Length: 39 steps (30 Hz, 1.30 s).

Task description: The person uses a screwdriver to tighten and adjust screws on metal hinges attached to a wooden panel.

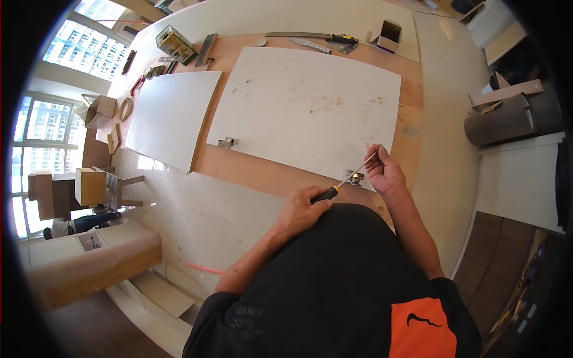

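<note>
Left hand point(301, 209) wrapped tight round the black-orange handle of a screwdriver point(349, 177); right hand point(384, 171) pinches its metal shaft near the tip. Shaft crosses just above a metal hinge point(356, 178) at the near edge of the big white panel point(310, 107). Second hinge point(227, 142) sits on the same edge, toward its left corner. Smaller white panel point(170, 116) lies left of it, small open box point(388, 34) beyond its far edge.
</note>
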Available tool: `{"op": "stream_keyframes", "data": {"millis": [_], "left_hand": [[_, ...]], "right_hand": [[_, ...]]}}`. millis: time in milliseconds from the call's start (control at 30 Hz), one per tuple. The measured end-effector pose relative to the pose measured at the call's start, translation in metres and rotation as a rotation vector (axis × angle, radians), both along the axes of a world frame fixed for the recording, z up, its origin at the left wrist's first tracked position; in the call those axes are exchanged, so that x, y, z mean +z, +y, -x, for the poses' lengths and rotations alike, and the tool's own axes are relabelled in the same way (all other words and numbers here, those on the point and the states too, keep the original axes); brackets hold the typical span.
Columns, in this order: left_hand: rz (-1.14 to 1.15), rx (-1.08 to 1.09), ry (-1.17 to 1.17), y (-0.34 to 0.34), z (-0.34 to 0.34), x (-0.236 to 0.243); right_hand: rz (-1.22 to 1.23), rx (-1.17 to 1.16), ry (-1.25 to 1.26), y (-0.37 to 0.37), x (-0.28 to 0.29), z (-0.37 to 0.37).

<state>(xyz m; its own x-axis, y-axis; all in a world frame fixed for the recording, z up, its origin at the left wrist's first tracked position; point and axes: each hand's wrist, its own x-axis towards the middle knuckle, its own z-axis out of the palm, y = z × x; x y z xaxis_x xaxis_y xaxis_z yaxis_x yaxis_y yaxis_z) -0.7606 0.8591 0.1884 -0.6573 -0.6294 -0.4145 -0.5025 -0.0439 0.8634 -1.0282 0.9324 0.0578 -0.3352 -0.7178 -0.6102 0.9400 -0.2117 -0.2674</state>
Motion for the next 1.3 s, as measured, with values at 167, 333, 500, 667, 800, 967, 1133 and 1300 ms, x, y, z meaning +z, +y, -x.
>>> {"op": "stream_keyframes", "data": {"millis": [167, 333, 500, 667, 800, 967, 1133, 1300], "left_hand": [[-0.305, 0.087, 0.082, -0.005, -0.003, -0.015], [-0.635, 0.133, 0.086, -0.023, -0.003, -0.006], [-0.679, 0.134, 0.142, -0.021, 0.000, -0.004], [-0.701, 0.182, 0.188, -0.018, 0.002, -0.011], [-0.694, 0.138, 0.182, -0.020, 0.001, -0.010], [-0.581, 0.069, 0.103, -0.027, -0.004, -0.006], [-0.551, 0.059, 0.023, -0.033, -0.007, 0.013], [-0.470, 0.075, -0.115, -0.040, -0.006, 0.036]], "right_hand": [[0.046, 0.028, 0.104, 0.004, -0.001, 0.000], [0.025, 0.030, 0.117, 0.005, -0.005, -0.001], [0.017, 0.010, 0.118, 0.005, 0.001, 0.001], [0.090, 0.154, 0.271, 0.011, 0.014, 0.018], [0.137, 0.268, 0.308, 0.019, 0.018, 0.043], [0.049, 0.760, 0.700, 0.025, 0.018, 0.089], [0.127, 0.946, 1.066, 0.007, 0.012, 0.088], [0.311, 0.969, 1.409, -0.018, -0.001, 0.063]]}}
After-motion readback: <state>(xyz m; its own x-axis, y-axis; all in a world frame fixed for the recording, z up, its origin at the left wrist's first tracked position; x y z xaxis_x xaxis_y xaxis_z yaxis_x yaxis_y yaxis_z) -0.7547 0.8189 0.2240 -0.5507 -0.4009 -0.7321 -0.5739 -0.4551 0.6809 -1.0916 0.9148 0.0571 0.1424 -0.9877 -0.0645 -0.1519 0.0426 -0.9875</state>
